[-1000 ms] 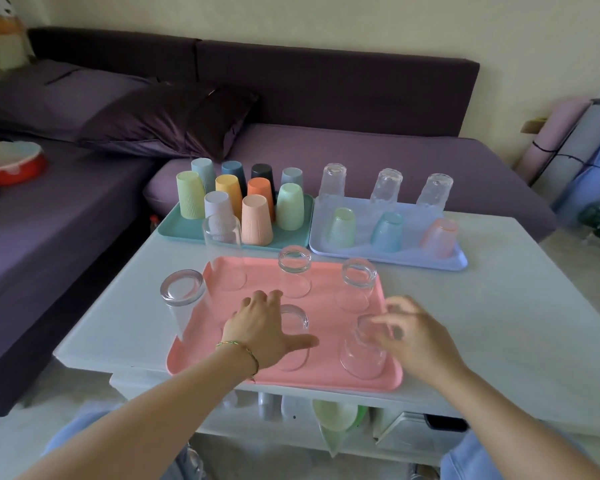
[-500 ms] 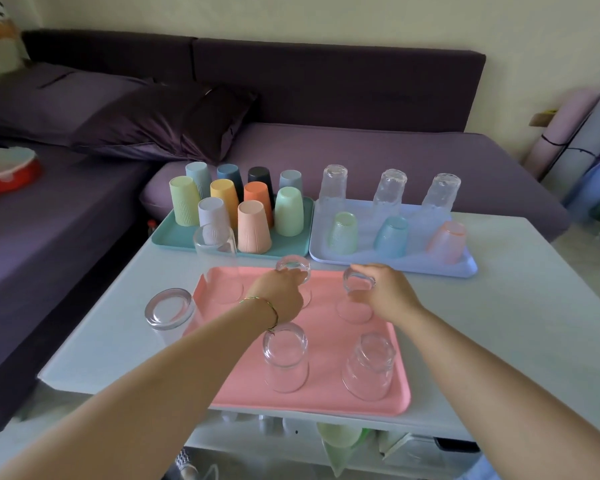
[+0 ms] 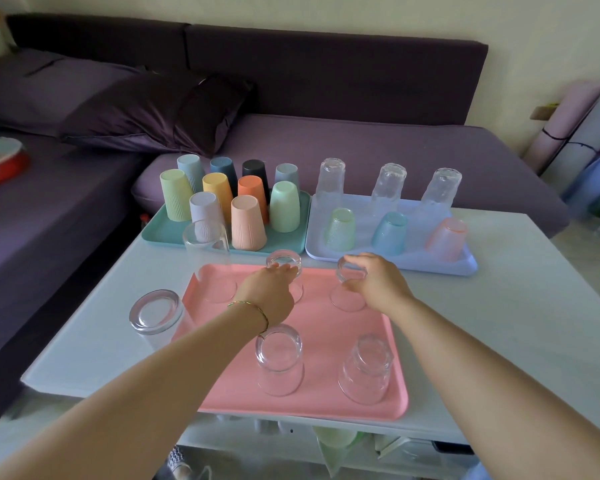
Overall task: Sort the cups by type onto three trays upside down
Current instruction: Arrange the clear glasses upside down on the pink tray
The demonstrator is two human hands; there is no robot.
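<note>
Nearest you, the pink tray (image 3: 312, 393) overhangs the white table's (image 3: 499, 306) front edge a little, and two clear glasses, one at the near middle (image 3: 280, 362) and one at the near right (image 3: 366, 368), stand on it mouth down, long axis vertical, with bare tray between them. A tall glass (image 3: 155, 315) stands upside down on the table just beside the tray's left edge. Farther in, your left hand (image 3: 269, 294) curls its fingers round the base of an inverted glass (image 3: 284, 268) on the tray's far middle, and your right hand (image 3: 374, 282) pinches the upturned base of another (image 3: 350, 275) at the far right. Another tall glass (image 3: 207, 258) stands inverted at the far left corner. Open table lies to the right. Beyond, the teal tray (image 3: 160, 233) carries coloured plastic cups, the lilac tray (image 3: 413, 263) frosted ones, all upside down.
</note>
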